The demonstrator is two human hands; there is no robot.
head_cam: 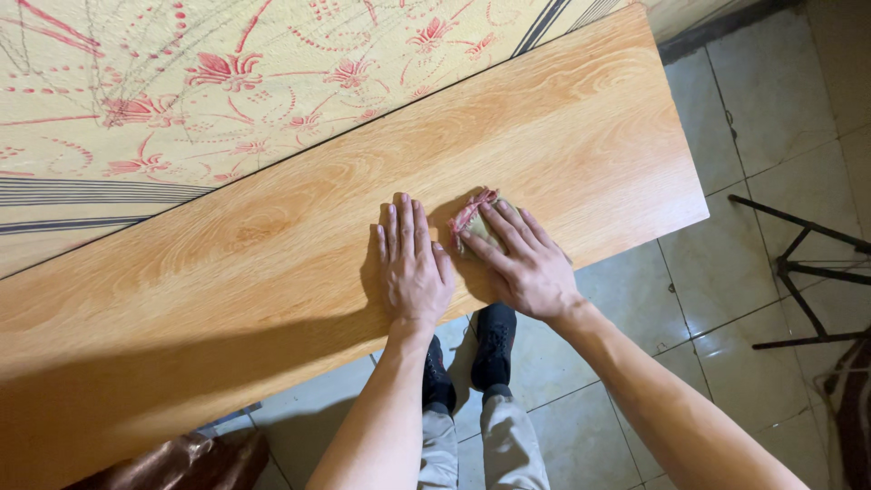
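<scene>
While both arms reach up from the bottom of the frame, the person's two hands rest on a long wooden board (272,245) with a light oak grain, which runs diagonally from the lower left to the upper right of the frame. The left hand (413,268) lies flat and open near the middle of the picture, palm down on the wood, fingers straight and close together, holding nothing. Just to its right, the right hand (526,263) presses down on a small wadded cloth (474,222), greenish with a frayed red edge. Its fingers are spread over the cloth rather than curled round it, so the grip is a flat press, not a closed fist. The cloth sits on the board just beside the left hand's fingertips, a little right of the frame's centre.

Behind the board, in the upper left of the frame, lies a cream sheet (181,82) with a red floral pattern and dark stripes along its border. Below the board's near edge, the person's dark shoes (494,349) stand on a tiled floor (771,118). A black metal stand (803,272) shows at the right edge.
</scene>
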